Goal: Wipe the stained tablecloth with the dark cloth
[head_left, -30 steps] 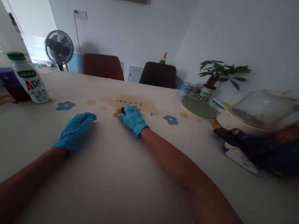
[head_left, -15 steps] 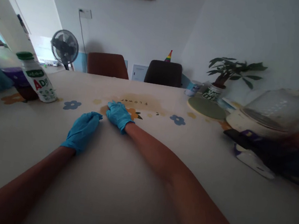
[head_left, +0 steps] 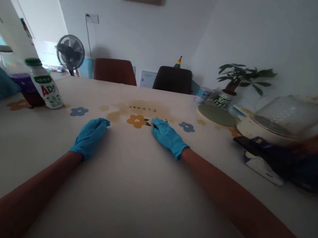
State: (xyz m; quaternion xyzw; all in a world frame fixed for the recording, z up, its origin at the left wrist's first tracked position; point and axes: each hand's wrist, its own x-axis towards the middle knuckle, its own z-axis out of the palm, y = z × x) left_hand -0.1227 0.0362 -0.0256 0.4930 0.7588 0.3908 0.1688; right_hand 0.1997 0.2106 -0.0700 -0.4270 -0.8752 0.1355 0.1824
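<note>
Right hand [head_left: 168, 136] slid rightward off orange flower print [head_left: 137, 120]; both gloved hands flat, empty, apart on smooth tablecloth [head_left: 126, 192].

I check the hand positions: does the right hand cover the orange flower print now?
No, the right hand lies beside the orange flower print, which shows whole.

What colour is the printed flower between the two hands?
Orange flower with a yellow middle, printed on the tablecloth; clearest in the head view.

Bottle [head_left: 45, 85] far left on table [head_left: 126, 192] — plant [head_left: 234, 82] far right.
</note>
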